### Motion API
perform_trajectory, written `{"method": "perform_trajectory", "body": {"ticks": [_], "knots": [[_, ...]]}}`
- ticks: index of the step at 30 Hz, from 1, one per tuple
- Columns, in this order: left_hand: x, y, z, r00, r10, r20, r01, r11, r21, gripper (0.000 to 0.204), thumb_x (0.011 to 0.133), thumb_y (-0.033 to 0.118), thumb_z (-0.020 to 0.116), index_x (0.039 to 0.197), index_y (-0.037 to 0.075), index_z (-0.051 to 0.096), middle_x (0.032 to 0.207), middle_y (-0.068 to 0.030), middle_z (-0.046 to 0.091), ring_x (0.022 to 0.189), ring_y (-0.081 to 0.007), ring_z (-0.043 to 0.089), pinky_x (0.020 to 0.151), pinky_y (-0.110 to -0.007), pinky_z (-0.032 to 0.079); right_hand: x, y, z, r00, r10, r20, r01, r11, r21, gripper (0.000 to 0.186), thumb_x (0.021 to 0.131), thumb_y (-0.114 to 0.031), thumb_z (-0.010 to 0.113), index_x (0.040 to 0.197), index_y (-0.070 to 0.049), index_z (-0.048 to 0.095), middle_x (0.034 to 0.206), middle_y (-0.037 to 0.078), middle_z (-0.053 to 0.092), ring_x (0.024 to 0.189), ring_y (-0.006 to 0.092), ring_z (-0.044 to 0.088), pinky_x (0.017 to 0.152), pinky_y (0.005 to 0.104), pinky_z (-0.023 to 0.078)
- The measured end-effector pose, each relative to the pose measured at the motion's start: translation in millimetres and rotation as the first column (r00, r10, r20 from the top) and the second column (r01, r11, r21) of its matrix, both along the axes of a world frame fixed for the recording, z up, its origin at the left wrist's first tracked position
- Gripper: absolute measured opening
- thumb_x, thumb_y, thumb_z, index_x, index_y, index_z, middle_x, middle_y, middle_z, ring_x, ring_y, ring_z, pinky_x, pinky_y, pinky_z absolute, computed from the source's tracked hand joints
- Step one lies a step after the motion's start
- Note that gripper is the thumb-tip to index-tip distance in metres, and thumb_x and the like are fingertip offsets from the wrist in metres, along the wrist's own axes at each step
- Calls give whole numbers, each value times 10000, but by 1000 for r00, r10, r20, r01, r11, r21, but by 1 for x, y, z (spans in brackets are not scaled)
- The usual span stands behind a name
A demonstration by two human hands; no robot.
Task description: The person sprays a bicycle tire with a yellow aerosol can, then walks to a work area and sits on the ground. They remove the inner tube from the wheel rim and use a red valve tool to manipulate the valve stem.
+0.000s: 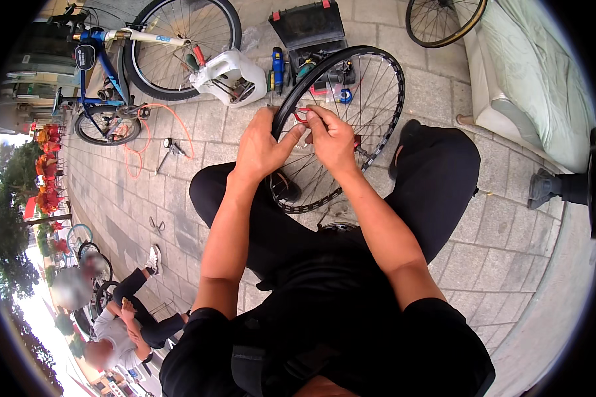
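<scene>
A: Far left?
B: Blue-and-white bicycle on the grey paving, white plastic jug just beside its wheel.

A: Hands?
B: Left hand gripping the black spoked wheel rim, thumb on the rim's upper edge. Right hand pinching a small red tool against the same rim.

A: Wheel position?
B: Upright between the person's knees. Open black toolbox behind it.
</scene>
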State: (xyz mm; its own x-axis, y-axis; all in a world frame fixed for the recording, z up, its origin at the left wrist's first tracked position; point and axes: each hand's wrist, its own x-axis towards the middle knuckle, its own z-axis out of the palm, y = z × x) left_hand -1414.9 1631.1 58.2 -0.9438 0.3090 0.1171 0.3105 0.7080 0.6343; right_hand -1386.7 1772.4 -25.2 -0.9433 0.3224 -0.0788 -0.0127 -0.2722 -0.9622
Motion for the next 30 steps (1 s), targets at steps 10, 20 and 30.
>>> {"method": "perform_trajectory", "body": {"ticks": [10, 20, 30], "knots": [[-9, 13, -21, 984, 23, -178, -17, 999, 37, 403, 966, 134, 733, 1278, -74, 588, 1117, -281, 667, 1010, -445, 676, 876, -474, 544, -9, 4, -12, 963, -124, -238, 193, 936, 293, 274, 1034, -174, 685, 1236, 2, 740, 900, 85, 764, 645, 110, 683, 624, 274, 547], [3, 17, -10, 979, -70, -191, 79, 996, 40, 444, 966, 132, 713, 1337, -67, 576, 1221, -275, 666, 1118, -470, 657, 941, -479, 538, -15, 26, 15, 950, 231, 209, -122, 894, -431, 263, 985, -130, 692, 1176, 41, 752, 797, 46, 660, 451, 94, 478, 425, 304, 430], [7, 30, 3, 960, -76, -269, 55, 995, -85, 308, 924, 213, 727, 1107, -19, 640, 893, -180, 725, 830, -401, 691, 835, -453, 462, 2, 33, -6, 966, 236, 109, -191, 928, -319, 293, 1081, -210, 572, 1143, 47, 698, 1008, 104, 720, 559, 117, 606, 500, 265, 502]]}}
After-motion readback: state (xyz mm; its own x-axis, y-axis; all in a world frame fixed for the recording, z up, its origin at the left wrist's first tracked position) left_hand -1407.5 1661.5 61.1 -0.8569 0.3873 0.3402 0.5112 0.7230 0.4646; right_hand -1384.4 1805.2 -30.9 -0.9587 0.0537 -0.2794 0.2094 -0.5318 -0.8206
